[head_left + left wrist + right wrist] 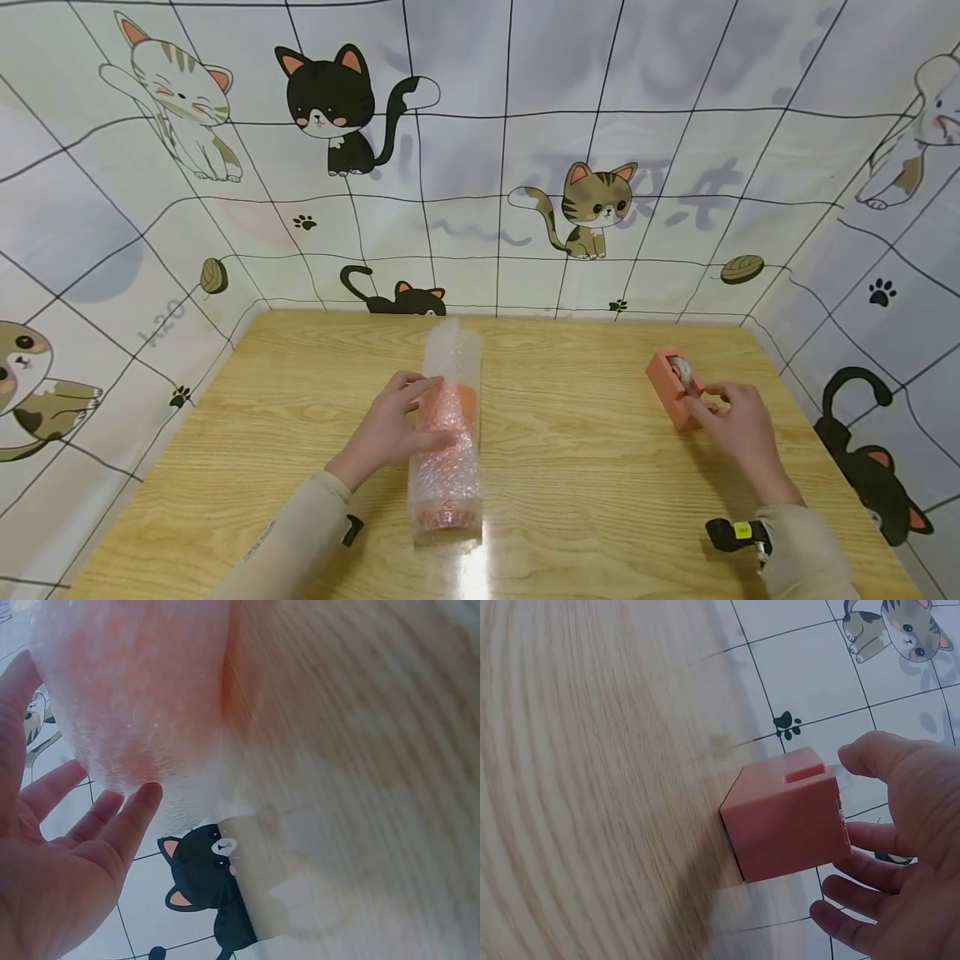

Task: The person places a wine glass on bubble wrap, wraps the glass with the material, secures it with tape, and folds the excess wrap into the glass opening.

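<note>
A bubble-wrapped bundle (448, 450) lies lengthwise on the table, with something orange showing through the clear wrap. My left hand (390, 429) rests on its left side, thumb and fingers spread; in the left wrist view, fingertips (151, 796) touch the wrap. At the right, a coral-pink tape dispenser (667, 390) holds a roll of clear tape (681, 371). My right hand (738, 429) is at the dispenser's front end, thumb and index finger close to the tape's free end. In the right wrist view, a gap shows between thumb (866, 754) and fingers beside the dispenser.
The wood-grain table (570, 467) is bordered at the back and sides by a white grid-patterned sheet (465, 167) printed with cartoon cats. An empty-looking flap of bubble wrap (453, 346) extends from the bundle's far end.
</note>
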Demonstrator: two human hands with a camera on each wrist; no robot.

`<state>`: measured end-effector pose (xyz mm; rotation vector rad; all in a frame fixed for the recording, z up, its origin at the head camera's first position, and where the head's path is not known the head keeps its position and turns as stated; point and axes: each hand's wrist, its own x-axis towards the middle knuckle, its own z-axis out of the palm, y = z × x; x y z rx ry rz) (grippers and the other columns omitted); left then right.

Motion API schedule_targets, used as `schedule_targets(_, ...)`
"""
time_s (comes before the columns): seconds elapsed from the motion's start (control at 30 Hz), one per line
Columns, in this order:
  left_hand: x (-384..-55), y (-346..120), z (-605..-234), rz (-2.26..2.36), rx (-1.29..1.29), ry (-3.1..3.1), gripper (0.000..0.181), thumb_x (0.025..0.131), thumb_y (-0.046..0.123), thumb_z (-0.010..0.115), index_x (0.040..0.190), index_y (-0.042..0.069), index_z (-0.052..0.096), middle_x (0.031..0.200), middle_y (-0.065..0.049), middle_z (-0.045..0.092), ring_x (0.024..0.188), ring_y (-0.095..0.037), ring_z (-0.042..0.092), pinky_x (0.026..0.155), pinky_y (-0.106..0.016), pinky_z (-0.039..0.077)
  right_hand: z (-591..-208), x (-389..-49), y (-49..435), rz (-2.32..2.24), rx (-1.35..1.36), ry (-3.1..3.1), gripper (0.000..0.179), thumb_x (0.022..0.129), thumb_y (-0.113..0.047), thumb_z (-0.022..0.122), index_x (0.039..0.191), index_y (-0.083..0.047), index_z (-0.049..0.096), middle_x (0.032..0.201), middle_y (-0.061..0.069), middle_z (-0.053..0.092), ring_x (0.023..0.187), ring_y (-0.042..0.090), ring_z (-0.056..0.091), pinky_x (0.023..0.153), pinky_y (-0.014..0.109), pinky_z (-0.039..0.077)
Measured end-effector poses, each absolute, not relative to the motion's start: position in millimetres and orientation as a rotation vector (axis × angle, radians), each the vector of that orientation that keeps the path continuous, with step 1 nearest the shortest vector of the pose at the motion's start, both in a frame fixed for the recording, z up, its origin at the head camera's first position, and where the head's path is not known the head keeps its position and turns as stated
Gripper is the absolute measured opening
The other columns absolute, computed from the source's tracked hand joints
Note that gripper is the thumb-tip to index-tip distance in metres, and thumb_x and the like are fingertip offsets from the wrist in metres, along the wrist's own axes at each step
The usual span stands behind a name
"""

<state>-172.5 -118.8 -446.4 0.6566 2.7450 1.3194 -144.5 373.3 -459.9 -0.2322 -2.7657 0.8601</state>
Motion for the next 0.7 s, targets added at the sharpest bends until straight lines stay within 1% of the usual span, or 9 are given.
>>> schedule_targets(0.13, -173.1, -121.1, -451.8, 1.372, 0.637, 2.727, 0.085, 0.075, 0.032, 0.095, 0.148, 0.009, 0.056, 0.136, -0.011, 0.049, 0.124, -0.030, 0.056, 0.106, -0.048, 0.052, -458.5, -144.2, 375.8, 0.837, -0.242, -2.824, 0.058, 0.098, -0.039, 0.068, 0.116, 0.016, 0.063, 0.125, 0.040, 0.050, 0.115, 0.055, 0.047, 0.087, 0.067, 0.043)
schedule_targets(0.33, -172.6, -120.8, -454.9, 1.442, 0.630, 2.684, 0.086, 0.075, 0.027, 0.095, 0.149, 0.009, 0.055, 0.136, -0.012, 0.048, 0.125, -0.032, 0.055, 0.106, -0.048, 0.051, -455.0, -145.3, 377.3, 0.798, -0.223, -2.897, 0.055, 0.100, -0.041, 0.066, 0.109, 0.013, 0.067, 0.127, 0.040, 0.050, 0.113, 0.056, 0.049, 0.086, 0.067, 0.045)
schedule_targets(0.53, -171.7, -118.6, -455.5, 1.425, 0.613, 2.694, 0.086, 0.075, 0.030, 0.095, 0.149, 0.012, 0.055, 0.136, -0.010, 0.048, 0.126, -0.031, 0.055, 0.107, -0.047, 0.051, -453.8, -146.3, 376.9, 0.789, -0.213, -2.905, 0.048, 0.101, -0.037, 0.066, 0.104, 0.012, 0.068, 0.129, 0.041, 0.049, 0.116, 0.058, 0.047, 0.089, 0.068, 0.045)
schedule_targets(0.7, -170.9, -117.0, -454.3, 1.389, 0.603, 2.712, 0.087, 0.075, 0.031, 0.095, 0.150, 0.012, 0.055, 0.138, -0.010, 0.048, 0.127, -0.032, 0.056, 0.106, -0.047, 0.051, -455.3, -147.9, 373.6, 0.774, -0.164, -2.848, 0.037, 0.098, -0.027, 0.070, 0.095, 0.010, 0.068, 0.124, 0.041, 0.052, 0.113, 0.057, 0.048, 0.088, 0.068, 0.043)
